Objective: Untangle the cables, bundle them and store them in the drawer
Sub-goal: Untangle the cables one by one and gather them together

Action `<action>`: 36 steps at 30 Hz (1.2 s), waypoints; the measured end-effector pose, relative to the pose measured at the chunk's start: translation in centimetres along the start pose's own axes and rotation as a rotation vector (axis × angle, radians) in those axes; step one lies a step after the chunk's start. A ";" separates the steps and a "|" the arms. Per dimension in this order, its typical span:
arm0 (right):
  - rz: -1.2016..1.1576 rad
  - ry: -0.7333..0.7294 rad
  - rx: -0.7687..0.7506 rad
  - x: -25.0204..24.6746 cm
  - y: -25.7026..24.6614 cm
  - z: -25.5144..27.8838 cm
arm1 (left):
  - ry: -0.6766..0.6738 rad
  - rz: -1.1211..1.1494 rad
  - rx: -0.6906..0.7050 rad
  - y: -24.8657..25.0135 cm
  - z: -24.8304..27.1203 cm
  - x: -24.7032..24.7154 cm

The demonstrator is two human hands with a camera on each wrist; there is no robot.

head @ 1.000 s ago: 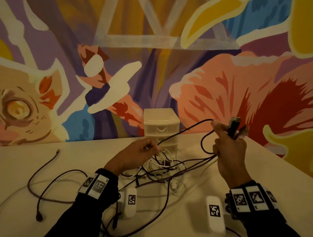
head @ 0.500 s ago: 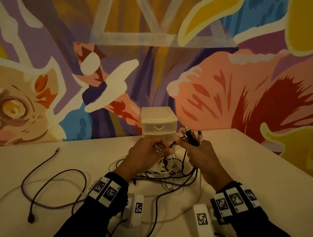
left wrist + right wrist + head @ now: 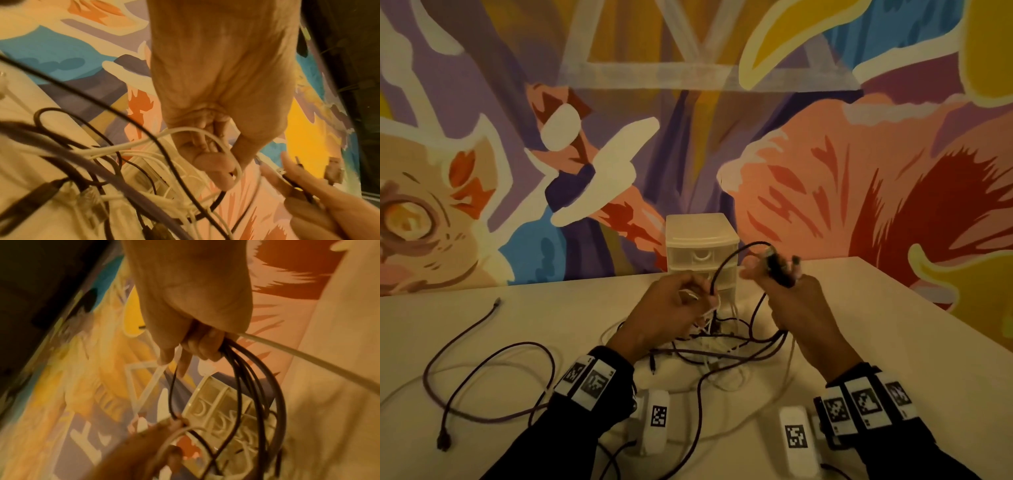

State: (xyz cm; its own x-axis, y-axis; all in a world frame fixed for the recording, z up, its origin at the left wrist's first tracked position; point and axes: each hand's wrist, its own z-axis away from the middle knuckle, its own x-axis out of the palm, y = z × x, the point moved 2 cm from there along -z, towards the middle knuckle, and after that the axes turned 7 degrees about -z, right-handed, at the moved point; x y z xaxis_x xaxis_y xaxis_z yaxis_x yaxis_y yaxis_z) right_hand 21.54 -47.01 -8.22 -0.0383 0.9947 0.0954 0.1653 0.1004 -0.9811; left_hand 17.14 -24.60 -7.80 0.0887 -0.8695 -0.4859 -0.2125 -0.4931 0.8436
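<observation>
Painted in purple, orange and yellow, a mural (image 3: 825, 154) fills the wall behind a pale table (image 3: 893, 342). At the table's far edge, against the wall, stands a small white drawer unit (image 3: 702, 240) with its drawers closed. Just in front of it lies a tangle (image 3: 719, 346) of dark and white cables, between the two hands. The left hand (image 3: 671, 311) is raised over the tangle's left side, fingers curled round a white cable (image 3: 197, 131) and pinching a dark cable (image 3: 726, 263) that arcs up and right. The right hand (image 3: 801, 308) is held right of the tangle, near the unit, clenched on several dark strands (image 3: 246, 369) whose plug ends (image 3: 779, 269) stick up past its fingers; the strands hang down into the tangle. One purple cable (image 3: 482, 370) loops alone on the near left of the table, well apart from the hands.
</observation>
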 end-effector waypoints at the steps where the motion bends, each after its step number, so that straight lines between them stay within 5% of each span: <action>1: 0.083 -0.053 0.017 0.3 0.3 0.2 | 0.041 0.044 0.009 0.3 0.0 -0.3; 10: 0.280 -0.369 0.014 3.2 2.7 1.4 | 0.318 0.369 0.117 2.4 -0.1 -2.7; 20: 0.494 -0.385 0.030 3.5 4.4 0.2 | 0.656 0.671 0.132 2.9 -0.3 -7.0; 23: 0.507 -0.378 -0.002 3.3 3.8 0.4 | 0.540 0.697 0.110 3.1 0.0 -7.8; 27: 0.128 -0.196 -0.082 3.2 0.8 1.3 | 0.294 0.447 0.087 3.5 0.4 -5.3; 30: -0.024 -0.178 -0.087 3.2 -0.5 2.1 | 0.261 0.309 0.100 3.7 0.1 -3.8; 36: 0.104 -0.106 -0.170 3.2 0.6 1.5 | 0.265 0.253 0.122 3.8 -0.1 -2.7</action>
State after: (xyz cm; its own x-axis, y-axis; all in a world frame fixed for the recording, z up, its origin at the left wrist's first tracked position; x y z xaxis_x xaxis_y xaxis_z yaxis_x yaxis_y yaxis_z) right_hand 20.05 -43.78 -8.74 -0.1139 0.9930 -0.0318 0.3375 0.0086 -0.9413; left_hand 16.16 -24.15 -3.27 0.2639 -0.9483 -0.1765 -0.3730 -0.2691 0.8879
